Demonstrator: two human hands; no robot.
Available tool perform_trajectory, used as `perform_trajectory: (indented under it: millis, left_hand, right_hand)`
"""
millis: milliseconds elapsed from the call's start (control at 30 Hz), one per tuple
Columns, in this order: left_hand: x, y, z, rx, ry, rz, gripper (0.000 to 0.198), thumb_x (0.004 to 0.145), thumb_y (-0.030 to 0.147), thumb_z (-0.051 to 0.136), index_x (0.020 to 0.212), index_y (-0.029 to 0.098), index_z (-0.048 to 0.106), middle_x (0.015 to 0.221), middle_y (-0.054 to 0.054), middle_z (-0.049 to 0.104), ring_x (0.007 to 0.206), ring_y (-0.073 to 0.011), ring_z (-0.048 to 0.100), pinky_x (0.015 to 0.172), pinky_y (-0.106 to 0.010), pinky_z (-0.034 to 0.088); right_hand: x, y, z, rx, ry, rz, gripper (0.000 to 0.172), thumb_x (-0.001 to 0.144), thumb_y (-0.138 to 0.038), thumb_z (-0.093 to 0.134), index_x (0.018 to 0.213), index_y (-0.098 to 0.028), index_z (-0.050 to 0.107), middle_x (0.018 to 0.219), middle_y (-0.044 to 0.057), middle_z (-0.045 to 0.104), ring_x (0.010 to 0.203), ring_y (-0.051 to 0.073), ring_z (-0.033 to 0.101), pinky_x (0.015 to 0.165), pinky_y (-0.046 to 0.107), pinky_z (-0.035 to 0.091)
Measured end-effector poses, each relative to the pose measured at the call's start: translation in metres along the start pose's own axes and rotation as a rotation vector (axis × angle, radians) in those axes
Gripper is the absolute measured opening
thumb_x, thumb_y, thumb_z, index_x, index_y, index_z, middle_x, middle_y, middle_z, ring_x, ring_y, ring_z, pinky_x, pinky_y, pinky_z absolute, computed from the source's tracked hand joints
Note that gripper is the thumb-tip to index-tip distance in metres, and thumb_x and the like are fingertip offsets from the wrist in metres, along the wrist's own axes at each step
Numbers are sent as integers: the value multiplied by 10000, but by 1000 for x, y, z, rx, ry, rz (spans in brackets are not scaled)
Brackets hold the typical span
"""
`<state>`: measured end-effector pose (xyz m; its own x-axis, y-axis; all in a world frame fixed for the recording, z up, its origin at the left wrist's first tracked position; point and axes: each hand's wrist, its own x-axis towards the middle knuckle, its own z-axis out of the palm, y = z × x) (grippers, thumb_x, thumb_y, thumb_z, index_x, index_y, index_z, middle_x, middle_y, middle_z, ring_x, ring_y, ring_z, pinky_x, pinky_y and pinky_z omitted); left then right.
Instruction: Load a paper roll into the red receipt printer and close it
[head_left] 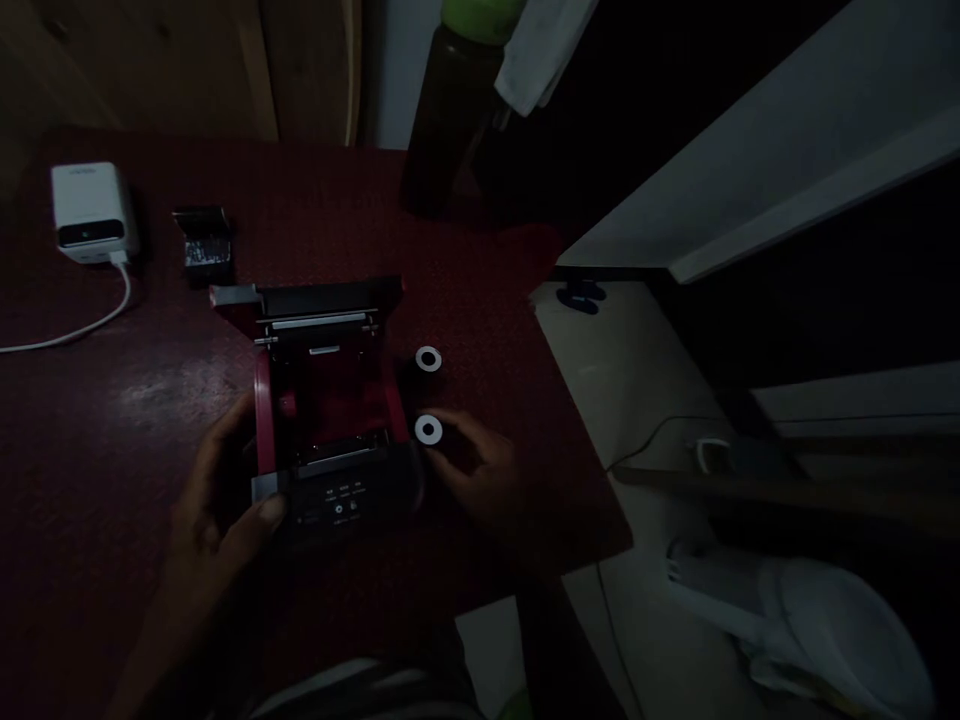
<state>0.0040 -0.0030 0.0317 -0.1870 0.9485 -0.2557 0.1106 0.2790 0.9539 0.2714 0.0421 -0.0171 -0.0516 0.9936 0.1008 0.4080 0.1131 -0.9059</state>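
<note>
A small red and black printer (pixel 330 400) stands on the dark red table (pixel 112 400) with its lid open. My left hand (pixel 225 490) grips the printer's left side, thumb on its front corner. My right hand (pixel 472 465) rests just right of the printer, fingers curled around a dark paper roll with a white core (pixel 428 430). A second roll with a white core (pixel 428 360) lies a little farther back, apart from my hand. The scene is very dim.
A white power bank (pixel 88 212) with a white cable (pixel 82 325) sits at the back left. A small dark box (pixel 202 245) stands beside it. A dark bottle with a green cap (pixel 450 100) stands at the back. The table's right edge drops to a pale floor (pixel 622 390).
</note>
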Motion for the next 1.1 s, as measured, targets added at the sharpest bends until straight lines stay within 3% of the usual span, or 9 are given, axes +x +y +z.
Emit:
perform_trajectory:
  millis: [133, 300, 467, 567, 633, 800, 967, 1033, 1100]
  left_hand:
    - [1, 0, -1, 3, -10, -3, 798, 947, 622, 806, 1683, 470, 538, 1788, 39, 511, 1742, -465, 293, 1336, -618, 463]
    - [2, 0, -1, 3, -9, -4, 767, 947, 616, 804, 1660, 474, 561, 1798, 53, 495, 1736, -459, 311, 1304, -589, 499]
    - [0, 1, 1, -14, 14, -24, 801, 944, 612, 811, 1679, 437, 546, 1794, 15, 510, 1740, -461, 308, 1350, -597, 442]
    - [-1, -1, 2, -33, 30, -27, 794, 938, 610, 823, 1669, 448, 559, 1782, 23, 524, 1753, -452, 285, 1370, -592, 419]
    - [-1, -2, 2, -42, 24, -23, 795, 936, 618, 824, 1667, 447, 563, 1788, 23, 518, 1757, -452, 277, 1360, -597, 436]
    - [-2, -2, 3, -84, 27, -23, 793, 936, 586, 838, 1668, 437, 572, 1781, 11, 537, 1698, -438, 419, 1315, -560, 501]
    - [-4, 0, 4, -109, 23, -34, 812, 917, 586, 860, 1666, 447, 582, 1754, 3, 574, 1666, -429, 474, 1273, -512, 546]
    - [-3, -1, 4, -131, 3, -19, 822, 922, 581, 857, 1678, 437, 569, 1742, -14, 585, 1652, -426, 492, 1288, -528, 526]
    - [-3, -3, 3, -151, -6, 1, 816, 938, 556, 849, 1688, 408, 562, 1746, -35, 578, 1658, -422, 483, 1311, -544, 497]
  right_hand:
    - [-3, 12, 2, -12, -3, -10, 331, 929, -201, 741, 1241, -259, 837, 1235, 78, 894, 1146, 248, 858, 1036, 428, 688]
    - [-10, -2, -30, -15, -149, 120, 568, 899, -168, 798, 1451, -299, 770, 1471, 78, 816, 1198, 228, 845, 1081, 435, 679]
    - [19, -9, -54, -46, -22, 84, 246, 990, -233, 738, 1202, -271, 855, 1257, 65, 883, 1146, 228, 845, 999, 411, 687]
    - [52, 5, -41, -51, 32, 49, 408, 888, -262, 819, 1294, -233, 808, 1333, 111, 853, 1009, 224, 833, 907, 411, 679]
    - [70, 16, -25, -37, 19, 21, 509, 807, -256, 856, 1311, -225, 791, 1351, 124, 840, 1047, 246, 815, 900, 421, 664]
    - [83, 23, -6, -37, 15, -14, 261, 815, -271, 816, 1075, -262, 807, 1140, 59, 870, 1122, 290, 798, 1034, 496, 625]
    - [55, -27, -48, -14, 76, 4, 276, 899, -276, 814, 1169, -291, 759, 1211, 34, 854, 1149, 271, 816, 1034, 473, 654]
    - [43, -59, -69, -20, 20, -49, 265, 900, -255, 837, 1153, -312, 783, 1169, 26, 860, 1115, 273, 824, 976, 433, 683]
    - [37, -89, -79, 4, -124, -163, 248, 956, -292, 823, 1197, -343, 793, 1123, 12, 859, 1042, 269, 833, 863, 390, 704]
